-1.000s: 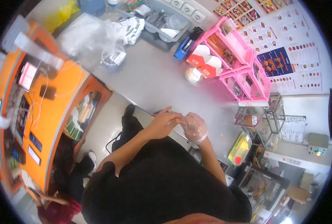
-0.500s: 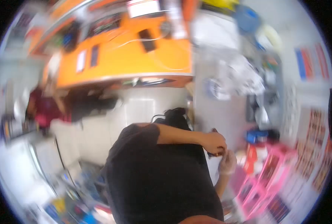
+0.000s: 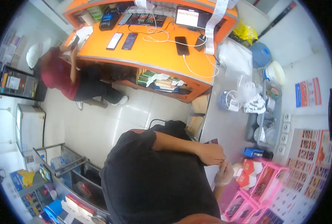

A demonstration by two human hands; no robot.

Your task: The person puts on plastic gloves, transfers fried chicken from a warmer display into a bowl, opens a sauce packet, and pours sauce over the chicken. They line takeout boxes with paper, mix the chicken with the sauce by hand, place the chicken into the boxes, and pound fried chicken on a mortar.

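Touching, left hand against right hand inside clear glove, hands' grip unclear

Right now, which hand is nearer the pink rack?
Right. The gloved right hand is on the near side of the pink rack, not touching it; the bare left hand meets the right hand's fingers from the side farther from the rack.
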